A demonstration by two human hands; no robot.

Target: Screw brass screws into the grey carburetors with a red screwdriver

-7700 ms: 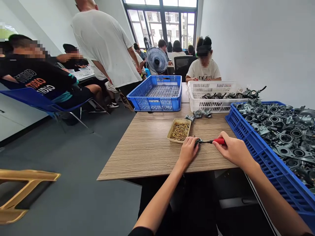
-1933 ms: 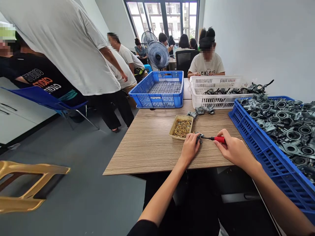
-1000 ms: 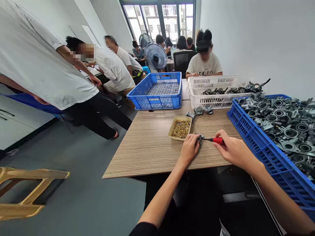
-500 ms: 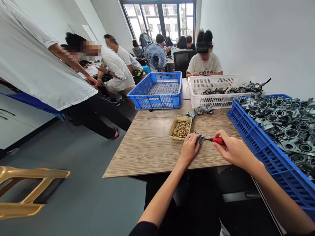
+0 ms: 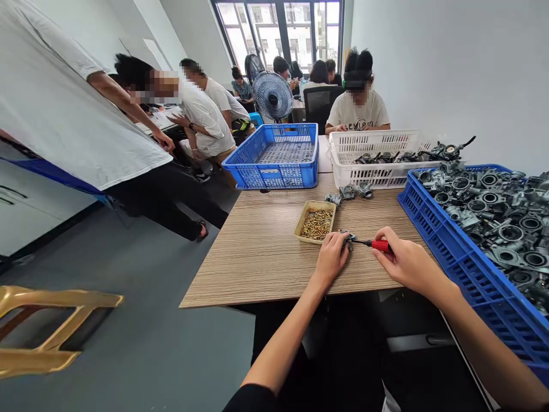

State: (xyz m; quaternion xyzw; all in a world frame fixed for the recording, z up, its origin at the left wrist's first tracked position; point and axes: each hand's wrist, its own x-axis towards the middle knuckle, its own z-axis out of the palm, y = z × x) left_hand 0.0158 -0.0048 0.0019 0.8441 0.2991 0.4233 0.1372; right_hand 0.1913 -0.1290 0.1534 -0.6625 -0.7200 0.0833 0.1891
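Note:
My left hand is closed around a small grey metal carburetor body on the table, covering most of it. In my right hand is a screwdriver with a red handle, held nearly level. Its dark shaft points left, and the tip meets the carburetor body, though the exact contact is too small to make out. Just beyond my left hand stands a cream tray of small brass jets or screws. Several more carburetor bodies lie behind that tray.
A blue crate heaped with carburetor bodies stands at the right. Behind are a blue crate and a white crate holding assembled carburetors. A co-worker sits opposite; a person stands left. A stool is on the floor.
The view has shifted very slightly. Both hands keep the same hold on the carburetor body and screwdriver, with no clear movement of either.

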